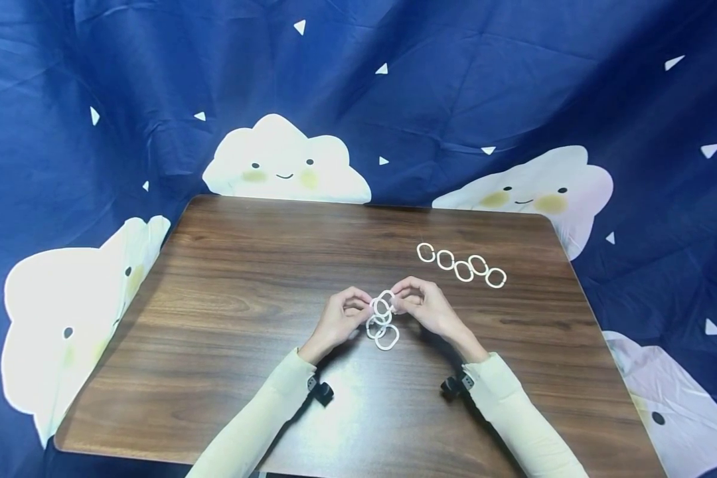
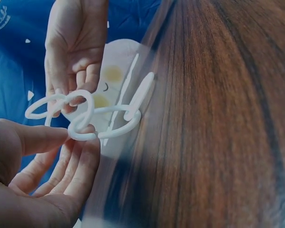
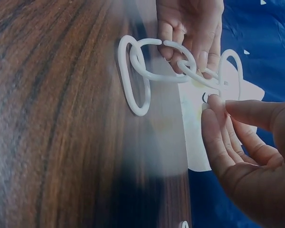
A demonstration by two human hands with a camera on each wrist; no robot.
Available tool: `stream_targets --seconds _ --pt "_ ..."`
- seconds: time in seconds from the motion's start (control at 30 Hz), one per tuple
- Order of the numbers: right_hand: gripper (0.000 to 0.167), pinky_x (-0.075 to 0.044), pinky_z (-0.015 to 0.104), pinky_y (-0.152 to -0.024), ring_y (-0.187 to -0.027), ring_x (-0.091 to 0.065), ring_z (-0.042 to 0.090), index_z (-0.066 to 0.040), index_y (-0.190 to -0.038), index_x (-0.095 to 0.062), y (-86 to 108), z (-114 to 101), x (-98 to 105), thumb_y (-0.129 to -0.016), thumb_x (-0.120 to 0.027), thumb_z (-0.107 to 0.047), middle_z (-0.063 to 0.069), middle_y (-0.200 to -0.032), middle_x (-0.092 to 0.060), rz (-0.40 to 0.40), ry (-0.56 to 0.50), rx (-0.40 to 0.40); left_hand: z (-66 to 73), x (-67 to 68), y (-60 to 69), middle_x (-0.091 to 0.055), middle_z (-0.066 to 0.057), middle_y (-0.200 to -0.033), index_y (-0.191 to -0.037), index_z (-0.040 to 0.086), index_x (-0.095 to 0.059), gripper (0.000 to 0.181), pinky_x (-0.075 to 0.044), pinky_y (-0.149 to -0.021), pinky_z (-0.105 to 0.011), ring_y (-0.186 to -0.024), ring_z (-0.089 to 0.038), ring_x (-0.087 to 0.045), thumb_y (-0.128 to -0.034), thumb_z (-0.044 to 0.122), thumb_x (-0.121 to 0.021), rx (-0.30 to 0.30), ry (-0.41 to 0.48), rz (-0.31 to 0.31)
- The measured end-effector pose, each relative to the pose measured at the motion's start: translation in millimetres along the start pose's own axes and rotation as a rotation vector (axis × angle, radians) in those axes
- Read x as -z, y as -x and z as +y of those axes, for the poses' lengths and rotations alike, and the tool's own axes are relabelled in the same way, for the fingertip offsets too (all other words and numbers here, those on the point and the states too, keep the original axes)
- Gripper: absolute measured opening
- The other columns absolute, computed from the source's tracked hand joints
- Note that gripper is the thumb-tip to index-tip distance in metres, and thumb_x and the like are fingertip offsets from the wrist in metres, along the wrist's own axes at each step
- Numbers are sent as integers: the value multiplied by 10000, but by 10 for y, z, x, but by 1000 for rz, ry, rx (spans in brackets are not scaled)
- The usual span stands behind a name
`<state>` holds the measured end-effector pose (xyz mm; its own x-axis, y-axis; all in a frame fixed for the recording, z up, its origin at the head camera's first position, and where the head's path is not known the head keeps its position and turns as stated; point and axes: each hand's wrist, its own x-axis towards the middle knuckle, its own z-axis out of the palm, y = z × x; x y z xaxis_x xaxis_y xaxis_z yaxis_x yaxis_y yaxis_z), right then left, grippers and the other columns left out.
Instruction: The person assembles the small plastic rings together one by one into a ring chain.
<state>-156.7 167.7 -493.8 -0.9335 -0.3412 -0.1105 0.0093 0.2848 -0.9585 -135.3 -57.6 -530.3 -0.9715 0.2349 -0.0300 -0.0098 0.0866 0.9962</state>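
Note:
White oval rings, several of them linked in a chain (image 1: 386, 337), hang between the two hands above the table. The left hand (image 1: 340, 319) pinches one ring between thumb and fingers; in the left wrist view that hand (image 2: 52, 166) is at the lower left, with linked rings (image 2: 118, 130) beyond its fingertips. The right hand (image 1: 430, 309) pinches a ring at the chain's upper end, and in the right wrist view this hand (image 3: 251, 147) holds it by thumb and fingertips. One chain ring (image 3: 128, 90) hangs at the far end, and the rings have small gaps.
Several loose white rings (image 1: 463, 271) lie in an uneven row on the brown wooden table (image 1: 245, 265), beyond the right hand. A blue cloth (image 1: 442, 86) with white clouds stands behind the table and around its sides.

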Motion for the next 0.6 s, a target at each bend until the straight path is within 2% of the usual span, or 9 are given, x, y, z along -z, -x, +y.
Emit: stream_targets --seconds 0.2,0.4,0.6 --pt "261 -610 214 -795 -834 -764 102 57 -1179 -651 -4 20 -38 -944 -725 -32 236 -1001 -743 -8 6 2 -3 -18 -2 -734 -324 -1037 -1133 -66 -665 221 -594 -720 -202 -911 -436 -751 -919 -36 -710 -3 19 -10" --pt "253 -605 214 -783 -831 -754 109 54 -1176 -661 -44 26 -18 -941 -719 -21 272 -1015 -734 8 16 30 3 -18 6 -739 -308 -1041 -1148 -61 -679 244 -605 -716 -230 -915 -462 -744 -922 9 -738 11 11 3" --pt "232 -627 236 -767 -821 -758 128 82 -1166 -660 -84 -22 17 -959 -704 -13 312 -1017 -721 25 -8 58 11 -14 4 -755 -288 -1035 -1165 -50 -699 255 -597 -654 -271 -888 -487 -736 -933 47 -745 13 -42 20"
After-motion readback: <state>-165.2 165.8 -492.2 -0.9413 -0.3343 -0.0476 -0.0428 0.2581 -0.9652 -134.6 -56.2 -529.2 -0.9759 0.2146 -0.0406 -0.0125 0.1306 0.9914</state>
